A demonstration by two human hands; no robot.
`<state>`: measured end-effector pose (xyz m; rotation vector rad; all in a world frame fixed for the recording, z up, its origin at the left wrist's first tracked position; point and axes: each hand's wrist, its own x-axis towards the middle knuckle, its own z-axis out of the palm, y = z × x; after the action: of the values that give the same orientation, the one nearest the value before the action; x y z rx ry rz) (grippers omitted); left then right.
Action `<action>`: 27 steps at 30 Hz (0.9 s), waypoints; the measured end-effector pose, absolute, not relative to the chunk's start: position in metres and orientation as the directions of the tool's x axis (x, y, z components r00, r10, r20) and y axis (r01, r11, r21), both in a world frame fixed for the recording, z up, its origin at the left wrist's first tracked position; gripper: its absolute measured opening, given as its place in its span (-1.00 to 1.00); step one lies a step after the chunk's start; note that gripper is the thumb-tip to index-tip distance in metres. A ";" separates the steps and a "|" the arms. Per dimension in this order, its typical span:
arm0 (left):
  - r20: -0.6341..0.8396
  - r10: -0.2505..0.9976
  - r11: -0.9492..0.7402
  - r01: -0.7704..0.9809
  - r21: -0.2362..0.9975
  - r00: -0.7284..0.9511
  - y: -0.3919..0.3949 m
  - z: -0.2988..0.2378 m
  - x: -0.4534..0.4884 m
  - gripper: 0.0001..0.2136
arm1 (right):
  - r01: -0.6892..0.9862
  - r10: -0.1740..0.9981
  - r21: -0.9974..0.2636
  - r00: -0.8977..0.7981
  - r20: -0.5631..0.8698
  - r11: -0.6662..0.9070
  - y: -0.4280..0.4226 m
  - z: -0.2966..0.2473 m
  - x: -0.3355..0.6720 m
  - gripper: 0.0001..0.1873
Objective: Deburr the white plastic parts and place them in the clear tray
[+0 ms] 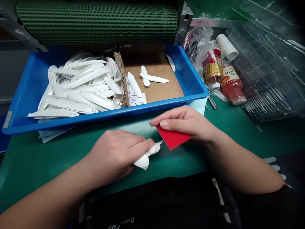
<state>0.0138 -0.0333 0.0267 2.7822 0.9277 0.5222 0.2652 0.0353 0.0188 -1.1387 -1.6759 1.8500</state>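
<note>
My left hand [118,154] presses down on the green mat, its fingers closed over a white moulded plastic piece [144,161] with a thin flap [155,148] sticking out past the fingertips. My right hand [181,121] pinches a red square card [172,136] by its upper edge, just above and to the right of that piece. A blue plastic tray [105,116] lies beyond my hands, holding a heap of long white plastic parts [76,86] in its left side. Several more of these parts [147,76] lie on cardboard [154,89] in its right side.
A cardboard divider [121,79] with a printed label [135,97] splits the tray. A green ribbed roller machine [95,20] stands behind it. To the right lie plastic bags, a red bottle [232,84], a yellow-labelled bottle [212,65] and stacked transparent sheets [267,70].
</note>
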 end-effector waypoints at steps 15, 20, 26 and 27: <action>0.344 0.554 -0.827 0.454 0.331 0.758 -0.032 0.023 0.016 -0.78 | 0.359 0.769 -0.929 -0.569 -0.292 -0.088 0.035 0.023 0.273 -0.66; 0.393 0.611 -0.771 0.406 0.490 0.687 -0.032 0.030 0.010 -0.79 | 0.479 0.774 -0.878 -0.555 -0.305 -0.002 0.040 0.019 0.276 -0.66; 0.125 0.943 -0.236 0.354 0.905 0.310 -0.032 0.029 0.015 -0.89 | 0.401 0.835 -0.916 -0.510 -0.206 0.019 0.038 0.021 0.271 -0.51; 0.009 0.967 -0.076 0.255 0.964 0.254 -0.032 0.025 0.018 -0.87 | 0.403 0.873 -0.914 -0.457 -0.169 0.034 0.036 0.022 0.268 -0.50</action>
<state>0.0181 -0.0319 0.0251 1.5426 1.1819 0.9104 0.2678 0.0355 0.0223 -1.2890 -1.8768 1.4144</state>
